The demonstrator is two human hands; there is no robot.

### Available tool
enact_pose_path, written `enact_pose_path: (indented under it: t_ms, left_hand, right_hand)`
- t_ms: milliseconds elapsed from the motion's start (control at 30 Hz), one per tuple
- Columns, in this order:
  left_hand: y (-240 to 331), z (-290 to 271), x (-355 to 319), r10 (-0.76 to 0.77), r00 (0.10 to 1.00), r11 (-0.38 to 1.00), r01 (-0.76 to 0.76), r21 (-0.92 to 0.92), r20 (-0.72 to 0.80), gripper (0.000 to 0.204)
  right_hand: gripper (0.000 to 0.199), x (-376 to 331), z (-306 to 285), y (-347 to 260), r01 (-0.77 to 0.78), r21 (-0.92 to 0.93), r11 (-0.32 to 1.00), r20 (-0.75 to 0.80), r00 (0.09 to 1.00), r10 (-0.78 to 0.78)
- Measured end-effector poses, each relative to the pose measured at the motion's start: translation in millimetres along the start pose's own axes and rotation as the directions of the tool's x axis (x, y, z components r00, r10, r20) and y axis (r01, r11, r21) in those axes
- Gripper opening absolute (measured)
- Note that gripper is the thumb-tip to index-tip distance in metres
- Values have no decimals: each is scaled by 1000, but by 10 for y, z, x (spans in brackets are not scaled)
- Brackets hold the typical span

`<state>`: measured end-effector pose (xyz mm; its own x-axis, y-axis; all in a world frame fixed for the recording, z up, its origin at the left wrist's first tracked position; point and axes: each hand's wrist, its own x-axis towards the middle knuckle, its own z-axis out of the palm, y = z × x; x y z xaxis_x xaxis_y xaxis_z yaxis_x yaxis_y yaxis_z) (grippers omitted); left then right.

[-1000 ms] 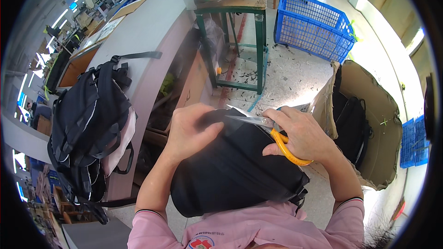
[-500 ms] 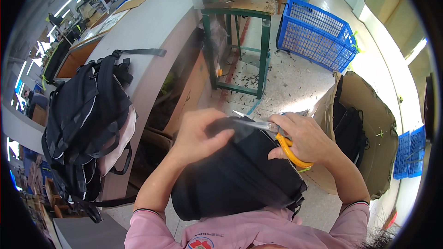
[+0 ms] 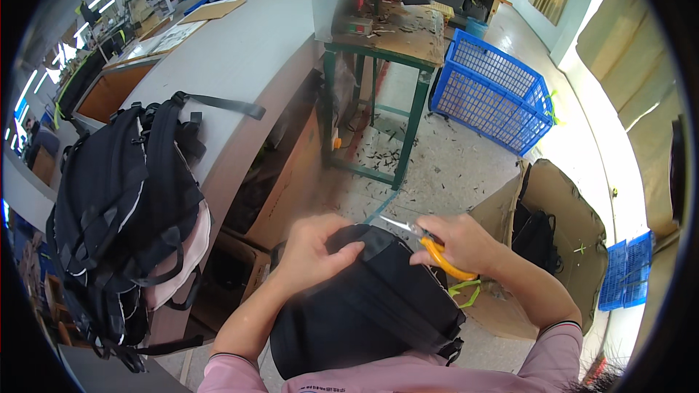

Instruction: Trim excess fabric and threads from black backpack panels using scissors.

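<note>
A black fabric bag [image 3: 364, 298] rests against my body, its far edge facing away from me. My left hand [image 3: 317, 251] is closed on the bag's far left edge, thumb on top and fingers hidden behind the cloth. In my right hand [image 3: 462, 244] is a pair of scissors [image 3: 440, 258] with yellow handles. Their metal blades point left, just beyond the bag's far edge and apart from my left thumb. On the worktop to the left lies a stack of black backpacks [image 3: 127, 211] with straps hanging loose and a pale pink panel showing.
An open cardboard box [image 3: 582, 247] at right contains black bags. Ahead stand a green-legged table [image 3: 411, 131] and a blue plastic crate [image 3: 495, 94], with dark scraps on the floor. The pale worktop [image 3: 240, 44] runs along the left, cartons beneath it.
The view has tilted up, so both hands and the bag sit lower in it. The scissors have drawn back slightly from my left thumb. My left hand keeps its grip on the bag.
</note>
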<state>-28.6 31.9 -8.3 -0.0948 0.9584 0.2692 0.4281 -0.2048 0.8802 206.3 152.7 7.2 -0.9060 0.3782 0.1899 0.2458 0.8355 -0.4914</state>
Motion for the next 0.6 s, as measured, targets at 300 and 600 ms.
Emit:
enact_pose_path:
  t_ms: [300, 600]
  left_hand:
    - [-631, -216, -128, -273, 943, 962, 269, -47, -191, 24]
    - [-1050, -401, 20, -472, 826, 874, 393, -285, -308, 21]
  right_hand:
    - [57, 1783, -665, 1223, 385, -762, 521, 182, 899, -398]
    - [68, 3234, -949, 1845, 192, -809, 556, 286, 954, 86]
